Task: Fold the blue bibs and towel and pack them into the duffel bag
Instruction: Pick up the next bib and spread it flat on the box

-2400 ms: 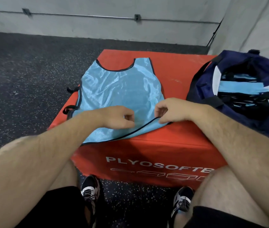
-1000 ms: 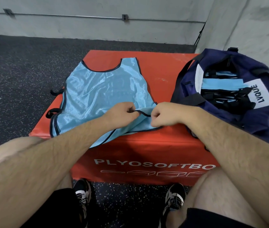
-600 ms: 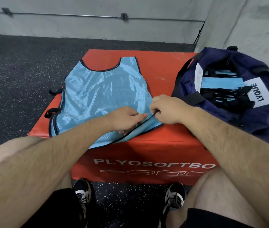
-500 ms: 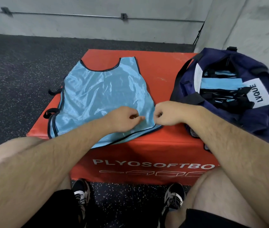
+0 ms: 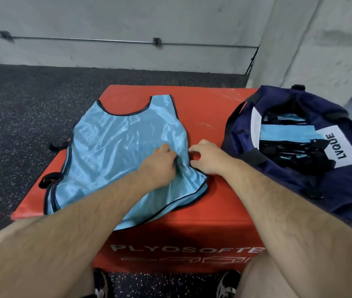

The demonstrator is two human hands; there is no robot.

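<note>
A shiny light blue bib (image 5: 117, 147) with dark trim lies flat on the red box (image 5: 203, 108), neck hole at the far end. My left hand (image 5: 160, 163) rests on its right part, fingers curled and pinching the puckered fabric. Just beside the bib's right edge is my right hand (image 5: 206, 158); its forefinger and thumb are curved and apart, with red box showing between them and their tips at the edge. The navy duffel bag (image 5: 299, 168) stands open on the right, with folded blue fabric (image 5: 286, 135) and dark straps inside.
The red box has a bare strip between the bib and the bag. Dark speckled floor (image 5: 20, 104) surrounds it, and a grey wall with a pipe (image 5: 85, 40) runs behind. My knees and shoes are at the box's near side.
Both hands have left the bib's near hem and moved up along its right side. The hem corner now lies flat on the box.
</note>
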